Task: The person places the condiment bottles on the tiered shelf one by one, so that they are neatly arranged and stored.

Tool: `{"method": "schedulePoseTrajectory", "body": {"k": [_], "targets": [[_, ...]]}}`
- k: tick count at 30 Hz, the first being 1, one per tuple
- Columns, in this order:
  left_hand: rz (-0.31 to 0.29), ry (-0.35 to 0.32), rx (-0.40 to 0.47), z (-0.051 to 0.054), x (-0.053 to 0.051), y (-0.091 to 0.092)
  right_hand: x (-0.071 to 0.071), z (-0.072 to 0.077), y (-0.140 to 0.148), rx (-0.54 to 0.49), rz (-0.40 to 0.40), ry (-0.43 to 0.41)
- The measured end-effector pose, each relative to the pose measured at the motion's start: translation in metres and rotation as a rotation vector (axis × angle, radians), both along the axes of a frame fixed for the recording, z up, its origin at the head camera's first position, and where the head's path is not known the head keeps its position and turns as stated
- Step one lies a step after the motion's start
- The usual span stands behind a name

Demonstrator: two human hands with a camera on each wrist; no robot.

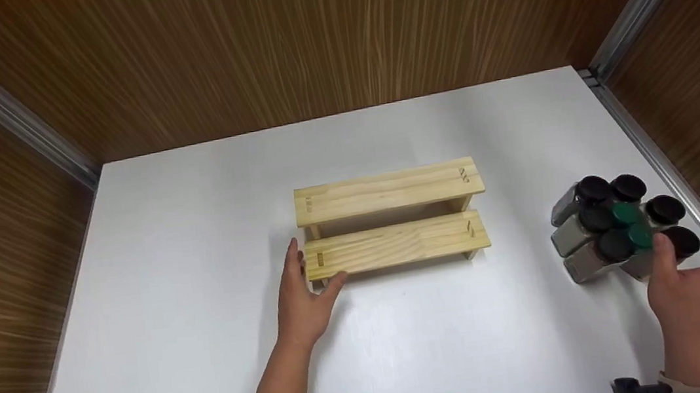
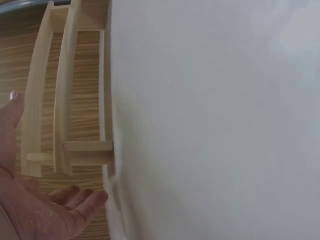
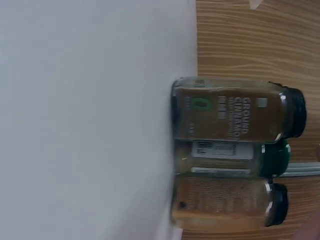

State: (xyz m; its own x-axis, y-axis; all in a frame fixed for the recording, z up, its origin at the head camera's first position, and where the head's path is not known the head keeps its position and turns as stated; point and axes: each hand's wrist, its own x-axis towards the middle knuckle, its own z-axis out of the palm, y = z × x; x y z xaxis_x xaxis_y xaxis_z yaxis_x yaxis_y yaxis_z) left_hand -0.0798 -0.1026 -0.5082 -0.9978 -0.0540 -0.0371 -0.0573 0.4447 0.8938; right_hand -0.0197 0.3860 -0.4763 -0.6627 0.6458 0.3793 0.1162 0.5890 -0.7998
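In the head view, the wooden rack point(image 1: 395, 244), two stepped boards on short legs, stands on the white table point(image 1: 168, 276), and the step in hand looks like steadying or squaring it while the other hand goes to the jars. The left hand point(image 1: 304, 314) frames the left end of the rack's lower board, its thumb by the front edge and its fingers along the end, all spread well apart and gripping nothing; whether a fingertip touches the wood cannot be told. The right hand point(image 1: 697, 295) is well to the right of the rack, just by the clustered jars point(image 1: 625, 214), thumb and fingers spread wide with nothing held; contact with a jar is unclear. In the left wrist view, the rack shows end-on, with the thumb on one side of its boards and the loosely extended fingers beyond its near end, nothing pinched. In the right wrist view, away from the rack, a ground cinnamon jar point(image 3: 230, 112) stands beside a green-capped jar point(image 3: 220, 157), but the fingers hardly show. Taking a jar would, by my reading, call for lowering the spread right hand around one cap and closing there.
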Motion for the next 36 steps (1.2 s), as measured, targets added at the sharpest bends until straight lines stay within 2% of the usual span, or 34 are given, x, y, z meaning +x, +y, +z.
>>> {"method": "schedulePoseTrajectory", "body": {"k": [4, 10, 14, 19, 23, 26, 32, 36], "targets": [[0.013, -0.028, 0.118, -0.005, -0.003, -0.002, -0.001, -0.007, 0.005, -0.131, -0.034, -0.063], [0.024, -0.057, 0.145, -0.008, -0.006, -0.003, -0.005, -0.011, 0.011, -0.304, -0.079, -0.130], [0.014, -0.079, 0.153, -0.008, -0.007, -0.003, -0.006, -0.012, 0.014, -0.319, -0.113, -0.186], [-0.011, -0.061, 0.153, -0.012, -0.010, -0.003, -0.006, -0.014, 0.019, -0.321, -0.121, -0.204], [-0.014, -0.052, 0.164, -0.015, -0.012, -0.004, -0.007, -0.016, 0.022, -0.242, -0.117, -0.199], [-0.016, -0.053, 0.177, -0.017, -0.012, -0.005, -0.007, -0.015, 0.024, -0.221, -0.106, -0.194], [-0.007, -0.077, 0.217, -0.018, -0.012, -0.007, -0.006, -0.014, 0.026, -0.332, -0.096, -0.155], [-0.005, -0.086, 0.214, -0.017, -0.013, -0.008, -0.003, -0.018, 0.027, -0.447, -0.078, -0.132]]}}
